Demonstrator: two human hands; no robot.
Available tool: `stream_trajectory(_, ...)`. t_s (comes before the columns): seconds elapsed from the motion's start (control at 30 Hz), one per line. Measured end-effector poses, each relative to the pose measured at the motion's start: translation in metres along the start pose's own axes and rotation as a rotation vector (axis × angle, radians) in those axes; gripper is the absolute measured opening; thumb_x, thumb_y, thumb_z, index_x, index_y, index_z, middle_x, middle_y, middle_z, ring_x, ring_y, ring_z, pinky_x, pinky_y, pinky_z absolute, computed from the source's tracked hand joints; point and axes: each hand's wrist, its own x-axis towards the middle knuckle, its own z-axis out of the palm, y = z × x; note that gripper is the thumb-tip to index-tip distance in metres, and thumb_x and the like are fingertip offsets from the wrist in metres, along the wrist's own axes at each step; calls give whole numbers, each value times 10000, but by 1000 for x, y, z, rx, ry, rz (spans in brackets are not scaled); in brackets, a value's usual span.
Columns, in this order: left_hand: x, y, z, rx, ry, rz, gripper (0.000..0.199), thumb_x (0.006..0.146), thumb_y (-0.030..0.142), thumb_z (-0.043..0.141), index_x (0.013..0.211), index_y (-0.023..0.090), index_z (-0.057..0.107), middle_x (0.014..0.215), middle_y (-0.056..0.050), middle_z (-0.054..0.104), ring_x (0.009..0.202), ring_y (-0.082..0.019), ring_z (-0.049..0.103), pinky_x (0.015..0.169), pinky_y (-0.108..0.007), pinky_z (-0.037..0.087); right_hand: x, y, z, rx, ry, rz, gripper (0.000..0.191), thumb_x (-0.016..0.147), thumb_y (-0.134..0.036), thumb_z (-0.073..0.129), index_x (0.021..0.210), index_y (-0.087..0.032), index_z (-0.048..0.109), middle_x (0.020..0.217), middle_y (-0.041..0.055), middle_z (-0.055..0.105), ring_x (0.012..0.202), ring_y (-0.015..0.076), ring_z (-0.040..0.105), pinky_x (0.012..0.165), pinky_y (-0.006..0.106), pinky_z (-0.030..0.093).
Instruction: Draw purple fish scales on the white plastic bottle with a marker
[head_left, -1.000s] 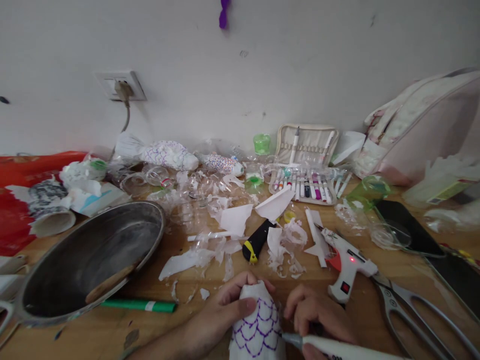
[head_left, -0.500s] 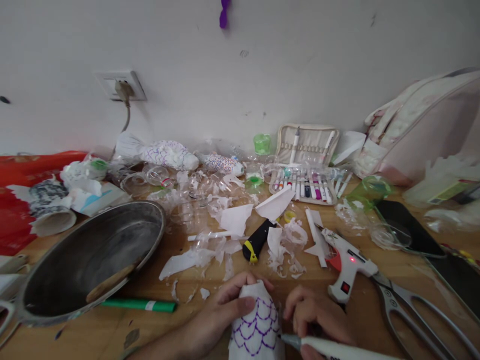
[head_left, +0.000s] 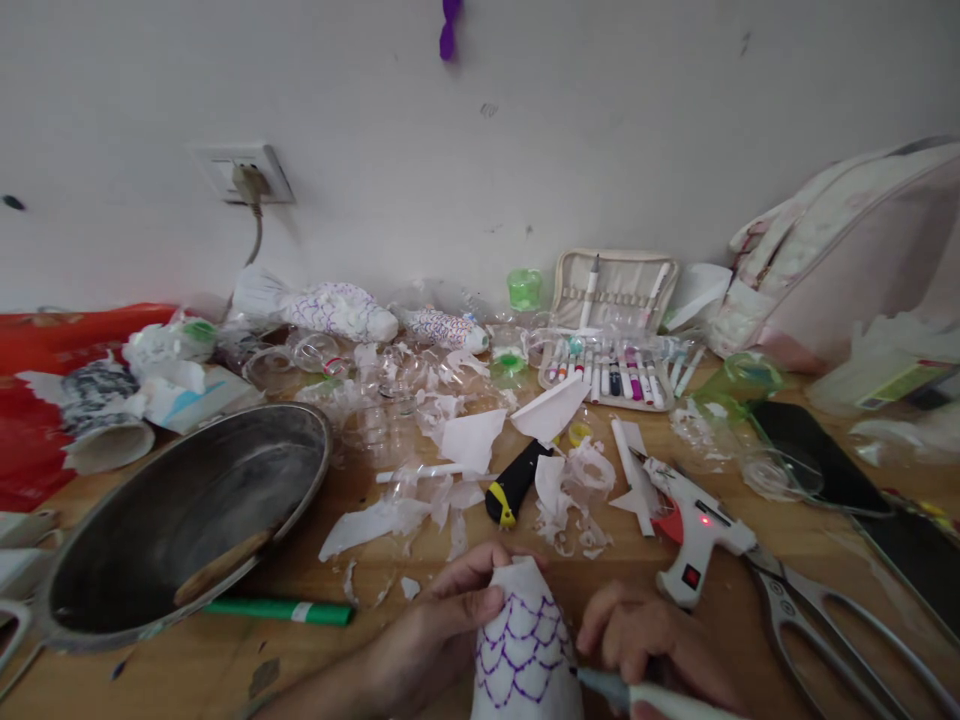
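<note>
The step in hand looks like drawing scales: purple curved lines run in rows across the white shape [head_left: 525, 640], which sits low in the middle of the view, at the near side of the table [head_left: 180, 670]. The left hand [head_left: 450, 615] is clamped on its narrow top end, with the thumb on the front and the fingers going around behind. The right hand [head_left: 649, 640] is closed around a pen [head_left: 682, 700], and the pen's dark tip is at the right edge of the shape, by the ends of the purple lines. It is hard to tell if the tip touches, since that part is small and dim. The next curve would call for a firm left hand, a light push of the pen, and maybe a little turn of the shape to show its side. Past the hands lie paper scraps [head_left: 472, 440] and a black and yellow cutter [head_left: 514, 485]. A glue gun [head_left: 701, 520] with a red light on is near the right hand, so it may be hot and could get in the way, and so could the big scissors [head_left: 787, 620] beside it. A pan [head_left: 187, 490] and a green tube [head_left: 285, 610] lie to the left. At the back are two paper fish [head_left: 341, 312] and an open pen case [head_left: 611, 290].
</note>
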Motion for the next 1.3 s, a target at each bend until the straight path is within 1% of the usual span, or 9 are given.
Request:
stream_trajectory(0.07,0,1,1,-21,-1,-8,123,704,224,723,768,154,644,1058,-58,641,863,-148,591,774,-263,418,1,-2,1,23,-19,7,245,915,-413,452,760,-225,472,561,-40,488,599,142,591,518,205,468)
stream_trajectory(0.17,1,0,0,12,15,4,151,714,275,709,750,149,634,1022,-58,632,838,-141,567,754,-251,408,-3,-2,2,27,-74,50,207,911,-400,455,789,-234,476,624,-20,509,629,155,588,541,222,448)
stream_trajectory(0.3,1,-2,-5,183,41,41,270,726,424,695,816,175,642,951,-27,620,797,-128,539,722,-238,386,-9,7,2,66,-122,59,171,878,-414,498,819,-255,496,633,-20,521,641,166,581,546,225,439)
stream_trajectory(0.37,0,-3,-6,277,38,19,276,728,425,700,862,191,645,939,-15,620,795,-123,539,719,-235,375,-10,12,1,84,-145,39,164,865,-420,517,826,-261,507,627,-21,527,638,169,584,553,224,448)
stream_trajectory(0.43,-1,-2,-5,320,28,-5,265,729,411,706,867,196,634,995,-17,620,837,-132,547,744,-245,377,-11,16,1,83,-154,22,161,863,-417,523,829,-260,511,637,-16,533,639,170,586,561,227,455)
stream_trajectory(0.53,-2,0,-2,334,10,-5,275,728,428,701,811,185,603,1079,-29,610,891,-150,554,779,-265,383,-11,17,0,72,-189,13,142,871,-397,519,850,-256,517,651,-6,537,653,176,585,561,229,459)
stream_trajectory(0.9,-2,2,0,319,4,-17,285,728,433,699,798,182,583,1089,-28,606,895,-145,560,784,-261,377,-10,16,-7,75,-286,-2,171,891,-379,540,869,-215,585,683,22,549,686,175,598,576,246,496)
stream_trajectory(1.07,0,3,-2,323,-19,8,277,742,422,689,799,173,582,1096,-45,608,963,-170,570,817,-271,375,-10,18,-13,137,-403,55,260,909,-437,479,851,-212,596,677,27,554,686,183,608,592,259,505)
stream_trajectory(1.3,-1,2,-2,315,13,-4,272,734,410,696,783,177,564,1070,-40,609,955,-172,552,808,-276,368,-7,14,-10,96,-355,25,270,900,-446,494,810,-211,591,659,23,561,674,180,612,561,235,499)
